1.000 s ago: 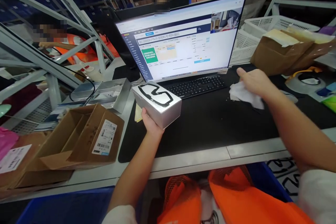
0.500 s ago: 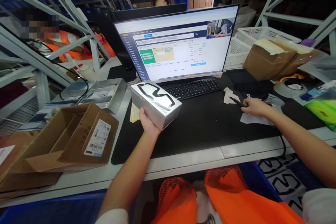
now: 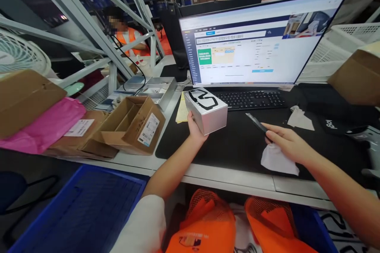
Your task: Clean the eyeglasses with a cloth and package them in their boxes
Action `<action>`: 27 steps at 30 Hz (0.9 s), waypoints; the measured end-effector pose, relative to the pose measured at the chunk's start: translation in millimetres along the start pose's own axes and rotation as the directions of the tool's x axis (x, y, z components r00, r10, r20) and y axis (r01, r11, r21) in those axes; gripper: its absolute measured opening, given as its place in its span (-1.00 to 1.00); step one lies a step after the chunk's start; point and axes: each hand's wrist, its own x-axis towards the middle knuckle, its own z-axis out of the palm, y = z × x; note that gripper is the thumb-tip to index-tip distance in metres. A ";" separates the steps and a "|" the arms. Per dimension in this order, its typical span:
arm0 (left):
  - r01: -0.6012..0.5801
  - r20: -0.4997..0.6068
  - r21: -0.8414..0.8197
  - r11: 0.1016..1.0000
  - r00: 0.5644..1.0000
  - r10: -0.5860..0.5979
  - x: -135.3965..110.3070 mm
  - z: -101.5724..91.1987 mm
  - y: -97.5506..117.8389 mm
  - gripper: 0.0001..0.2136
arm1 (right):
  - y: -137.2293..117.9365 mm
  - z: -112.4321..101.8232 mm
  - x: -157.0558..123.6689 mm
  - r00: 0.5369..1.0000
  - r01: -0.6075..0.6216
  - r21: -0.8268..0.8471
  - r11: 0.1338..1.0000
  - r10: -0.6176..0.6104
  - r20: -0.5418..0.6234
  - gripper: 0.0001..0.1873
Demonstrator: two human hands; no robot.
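My left hand (image 3: 194, 126) grips a silver-white box (image 3: 206, 110) printed with a black outline, held just above the black desk mat (image 3: 237, 142). My right hand (image 3: 283, 142) is closed on a thin dark tool (image 3: 257, 123) whose tip points toward the box. Under that hand lies a crumpled white paper (image 3: 277, 160). A second scrap of white paper (image 3: 299, 118) lies further back on the mat. Behind the box are a black keyboard (image 3: 252, 99) and a large lit monitor (image 3: 258, 43).
An open cardboard box with a label (image 3: 133, 126) and flat cartons sit at the left, beside a pink bag (image 3: 44, 126). A blue bin (image 3: 83, 209) stands below the desk edge. A brown parcel (image 3: 359, 75) and white baskets are at the right. Other people sit behind the racks.
The view has swung left. My right hand picked up the thin dark tool and moved left toward the box. My left hand kept hold of the box.
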 end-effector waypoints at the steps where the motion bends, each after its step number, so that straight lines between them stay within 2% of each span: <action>1: 0.014 -0.004 0.000 1.000 1.000 -0.014 0.3 -0.6 0.6 -0.52 | -5.9 10.0 -0.4 0.999 0.004 0.044 0.999 -0.006 0.053 -0.22; 5: -0.002 0.018 0.035 0.999 1.000 0.002 4.5 -5.0 -0.9 -0.52 | -22.8 36.6 -5.7 0.980 -0.021 0.136 0.990 -0.006 0.197 -0.19; 9: -0.105 0.095 0.070 0.992 0.991 0.098 9.3 -10.1 -8.9 -0.47 | -26.1 51.8 -7.8 0.973 -0.039 0.273 0.961 -0.025 0.230 -0.19; 13: -0.120 0.081 0.099 0.988 0.990 0.113 7.9 -11.8 -16.2 -0.45 | -20.4 61.8 -5.5 0.965 -0.075 0.370 0.926 -0.026 0.261 -0.21; 20: -0.095 0.107 0.125 0.988 0.991 0.082 6.1 -12.7 -20.2 -0.46 | -14.4 64.5 -5.8 0.972 -0.098 0.446 0.890 -0.011 0.236 -0.21; 24: -0.012 0.148 0.176 0.984 0.989 -0.014 6.2 -14.1 -29.0 -0.44 | -6.2 62.0 -11.8 0.983 -0.085 0.413 0.907 0.009 0.183 -0.22; 27: 0.046 0.177 0.217 0.975 0.981 -0.085 5.1 -18.2 -39.5 -0.38 | 3.7 54.1 -20.0 0.984 -0.133 0.367 0.921 0.078 0.162 -0.23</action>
